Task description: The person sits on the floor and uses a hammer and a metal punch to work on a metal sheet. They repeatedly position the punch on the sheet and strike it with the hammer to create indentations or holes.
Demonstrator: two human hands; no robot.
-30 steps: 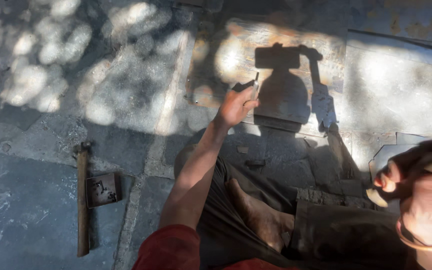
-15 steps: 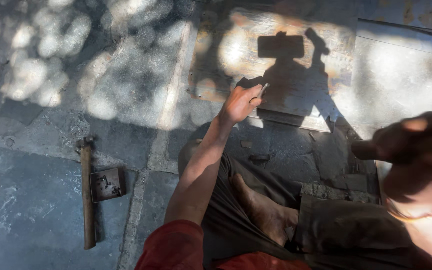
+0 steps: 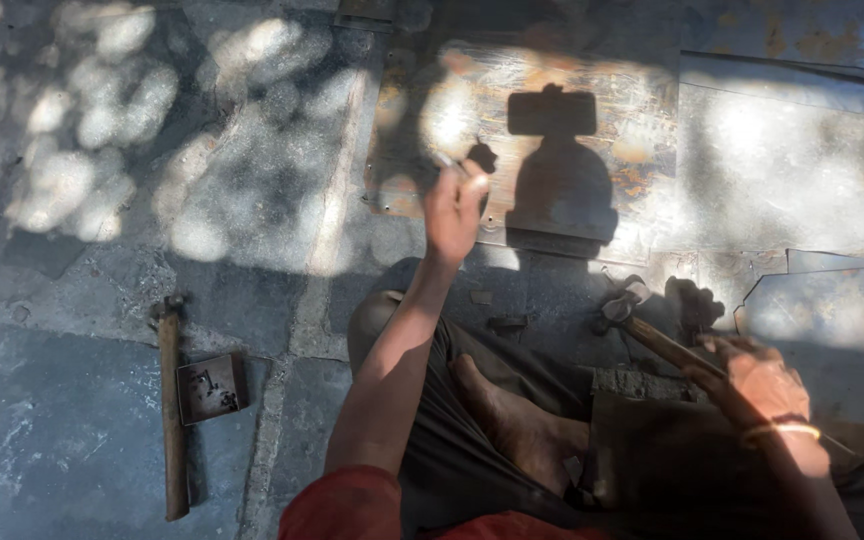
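My left hand (image 3: 455, 205) is raised over a rusty metal sheet (image 3: 642, 120) on the ground, fingers closed on a small thin tool (image 3: 445, 160) whose shape I cannot make out. My right hand (image 3: 767, 380) grips the wooden handle of a hammer (image 3: 624, 300); its metal head points left, low above the ground. My bare foot (image 3: 512, 425) is tucked under my dark trousers as I sit cross-legged.
A long-handled tool (image 3: 171, 400) lies on the stone paving (image 3: 82, 200) at left beside a small square metal plate (image 3: 212, 388). More flat metal sheets (image 3: 832, 300) lie at right. Small metal scraps (image 3: 505, 322) sit before my knee.
My right hand has dropped from near the camera and now holds the hammer low at right. My left hand stays raised over the sheet.
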